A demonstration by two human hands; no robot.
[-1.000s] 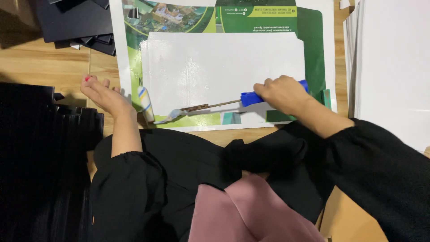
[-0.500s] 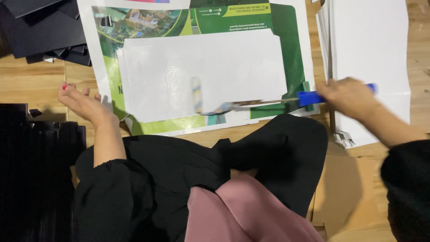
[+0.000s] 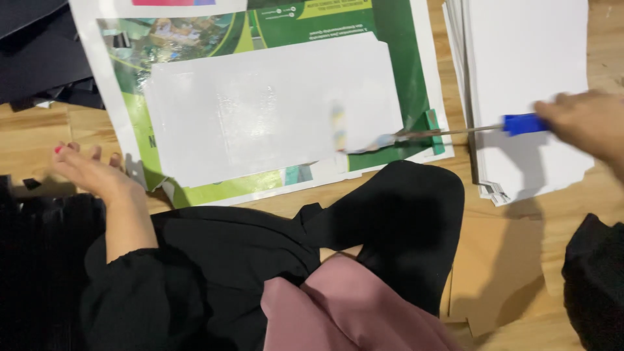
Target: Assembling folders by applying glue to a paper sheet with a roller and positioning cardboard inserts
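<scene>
Green poster: largest sheet, spread over the upper centre of the frame on the wooden floor; its lower left edge runs just beside the left hand.
White sheet: glossy, lying on the poster at centre; its lower left corner is near the left hand, its right edge just left of the brush tip.
Paper stack: white sheets at upper right, under the brush handle and the right hand.
Black boards: dark pile in the upper left corner, well apart from both hands.
Left hand: at centre left, palm down, fingers loosely spread, resting at the poster's lower left edge; it grips nothing.
Right hand: at the right edge, blurred, fingers closed around the blue handle.
Brush: thin tool with a blue handle, lying almost level from the right hand leftwards; its pale tip sits at the white sheet's lower right corner, over the poster.
Change: half a second ago the right hand sat lower and more to the left, over the inner edge of the stack; now it is farther right. The brush tip has moved from the middle of the sheet's lower edge to its right corner. The left hand keeps its place.
</scene>
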